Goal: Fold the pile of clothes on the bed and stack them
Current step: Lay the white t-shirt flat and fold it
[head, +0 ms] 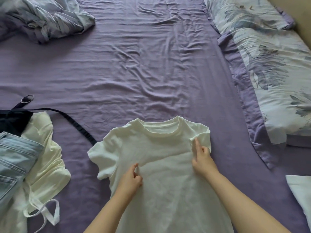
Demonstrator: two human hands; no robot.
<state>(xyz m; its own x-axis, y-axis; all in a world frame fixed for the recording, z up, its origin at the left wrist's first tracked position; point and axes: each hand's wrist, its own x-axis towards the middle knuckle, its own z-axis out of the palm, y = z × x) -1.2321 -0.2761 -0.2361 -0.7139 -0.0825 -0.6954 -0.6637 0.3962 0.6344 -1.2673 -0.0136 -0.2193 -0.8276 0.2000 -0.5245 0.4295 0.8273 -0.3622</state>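
Note:
A white T-shirt [161,145] lies spread flat on the purple bed sheet [134,64], collar away from me. My left hand [132,179] rests on its chest area, fingers pinching a fold of the fabric. My right hand [202,158] pinches the cloth near the right sleeve, which is partly tucked inward. At the left lies the unfolded pile: light blue jeans [15,158], a cream garment [48,158] with white straps, and a dark navy piece [13,121].
A black belt [74,122] with a ring buckle trails from the pile toward the shirt's left sleeve. Floral pillows [276,76] line the right side. A crumpled floral duvet [43,19] sits far left. A white fabric corner [301,197] shows at the lower right.

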